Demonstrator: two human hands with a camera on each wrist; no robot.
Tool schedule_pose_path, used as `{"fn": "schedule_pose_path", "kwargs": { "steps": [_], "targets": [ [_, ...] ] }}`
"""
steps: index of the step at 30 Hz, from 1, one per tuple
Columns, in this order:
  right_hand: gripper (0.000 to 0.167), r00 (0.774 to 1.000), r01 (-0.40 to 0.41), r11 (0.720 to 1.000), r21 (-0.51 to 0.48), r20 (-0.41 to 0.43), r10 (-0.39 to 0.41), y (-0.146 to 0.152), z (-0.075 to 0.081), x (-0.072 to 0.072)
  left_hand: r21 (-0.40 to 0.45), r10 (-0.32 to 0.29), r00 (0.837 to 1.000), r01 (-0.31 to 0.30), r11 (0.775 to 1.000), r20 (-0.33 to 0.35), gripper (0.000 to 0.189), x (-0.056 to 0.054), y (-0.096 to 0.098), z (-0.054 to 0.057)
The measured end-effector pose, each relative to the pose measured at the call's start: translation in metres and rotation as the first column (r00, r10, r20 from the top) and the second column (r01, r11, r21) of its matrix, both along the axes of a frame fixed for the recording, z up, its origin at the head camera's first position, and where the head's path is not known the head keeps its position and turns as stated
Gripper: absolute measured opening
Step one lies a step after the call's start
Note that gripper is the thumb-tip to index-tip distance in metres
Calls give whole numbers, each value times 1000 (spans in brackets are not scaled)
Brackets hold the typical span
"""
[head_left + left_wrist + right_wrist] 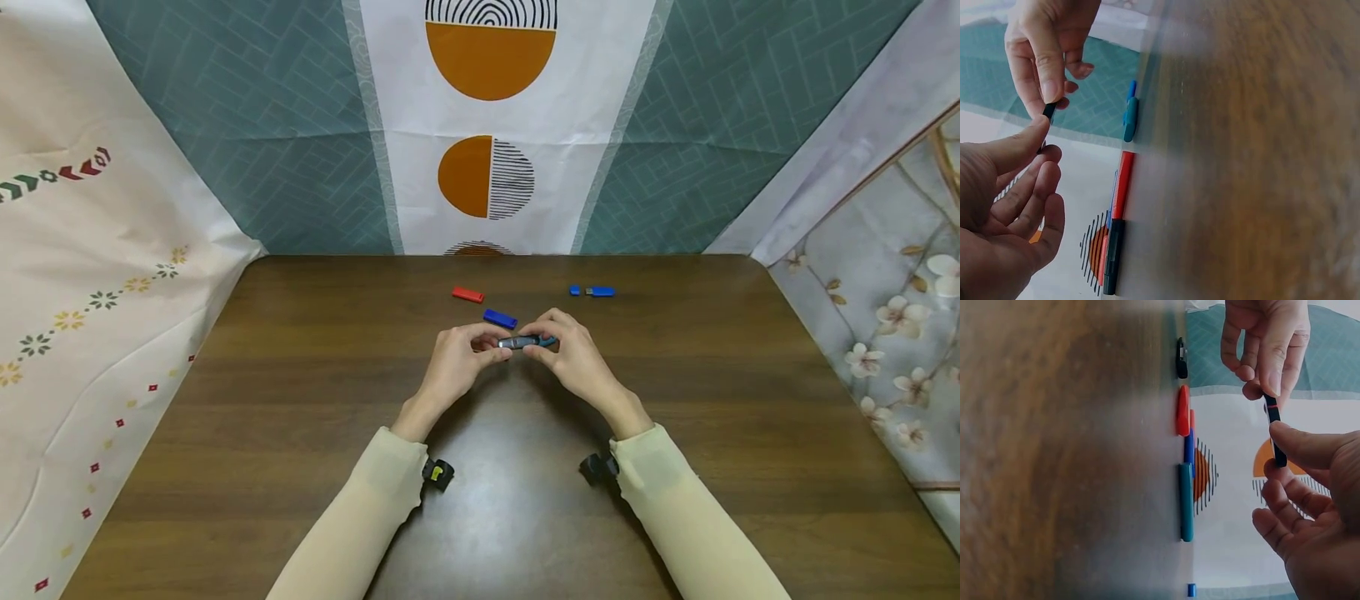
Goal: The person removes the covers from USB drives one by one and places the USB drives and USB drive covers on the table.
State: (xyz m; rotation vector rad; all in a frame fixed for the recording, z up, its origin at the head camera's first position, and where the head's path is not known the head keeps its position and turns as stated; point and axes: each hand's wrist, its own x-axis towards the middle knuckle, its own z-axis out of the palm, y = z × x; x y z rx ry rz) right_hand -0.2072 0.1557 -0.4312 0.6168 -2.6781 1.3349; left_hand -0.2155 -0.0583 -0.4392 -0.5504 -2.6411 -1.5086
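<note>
Both hands meet over the table around a slim dark USB flash drive (1276, 437). My left hand (461, 362) pinches one end between thumb and fingertips. The other end is in the pinch of my right hand (573, 354). A thin red line crosses the drive near the left fingertips in the right wrist view. Fingers cover parts of both ends. On the table beyond the hands lie a teal stick (1186, 501), a red piece (1124, 181) and a black piece (1114, 256). In the head view the hands largely hide these three.
Behind the hands lie a blue stick (500, 318) and a red stick (468, 294). Farther right is a blue USB drive (601, 292) with its metal plug bare, its small blue cap (574, 290) beside it. Patterned cloth hangs past the brown table's (300, 358) back edge.
</note>
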Motion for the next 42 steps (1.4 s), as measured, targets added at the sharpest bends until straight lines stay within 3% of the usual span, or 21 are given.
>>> {"fn": "schedule_pose_path", "kwargs": {
  "steps": [15, 30, 42],
  "targets": [
    [18, 1000, 1, 1000, 5, 9, -2, -4, 1, 3, 12, 19, 1000, -19, 1000, 7, 26, 5, -3, 1],
    [19, 999, -13, 1000, -23, -48, 12, -3, 1, 0, 12, 39, 999, -39, 999, -19, 27, 3, 1, 1],
    [19, 994, 13, 999, -38, -109, -17, 1, 1, 1, 2, 37, 994, -37, 999, -99, 25, 0, 4, 2]
  ]
}}
